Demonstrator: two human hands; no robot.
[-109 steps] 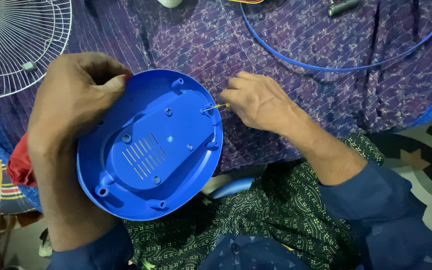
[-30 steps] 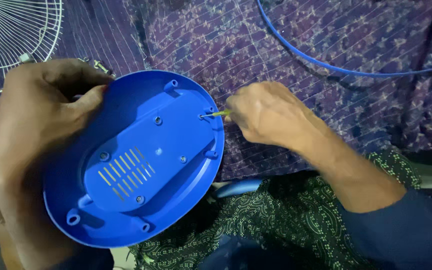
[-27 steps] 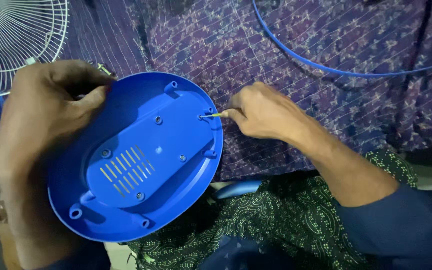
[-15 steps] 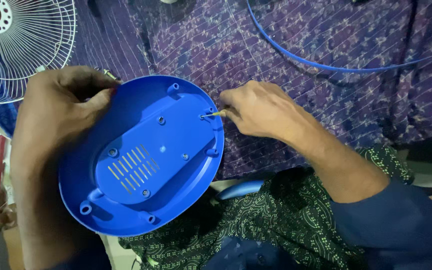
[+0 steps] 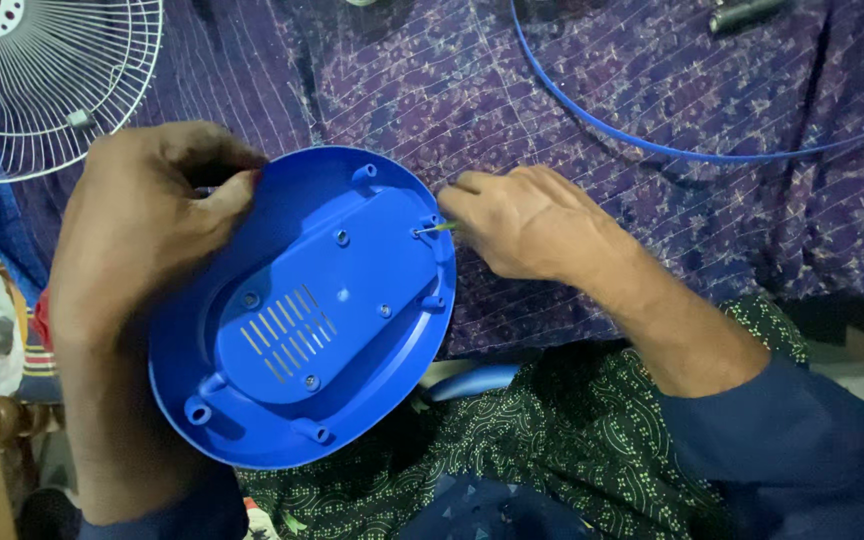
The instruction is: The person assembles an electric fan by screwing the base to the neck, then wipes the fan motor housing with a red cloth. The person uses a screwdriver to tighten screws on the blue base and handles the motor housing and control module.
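My left hand (image 5: 142, 225) grips the upper left rim of a round blue plastic fan base (image 5: 302, 310), held tilted with its underside up. The underside shows a raised oval panel with slotted vents and several screw holes. My right hand (image 5: 527, 220) pinches a thin screwdriver (image 5: 436, 228) with a yellow-green handle. Its metal tip sits in a screw hole at the panel's upper right edge. Most of the handle is hidden inside my fingers.
A white wire fan guard (image 5: 47, 80) lies at the upper left on purple patterned cloth (image 5: 572, 90). A thin blue ring (image 5: 692, 150) curves across the upper right, with a dark cylindrical object (image 5: 747, 14) at the top edge. My patterned green garment (image 5: 552, 430) fills the bottom.
The base has shifted slightly with the camera view. My right hand stays at the same screw hole, its fingers regripping the screwdriver between frames.
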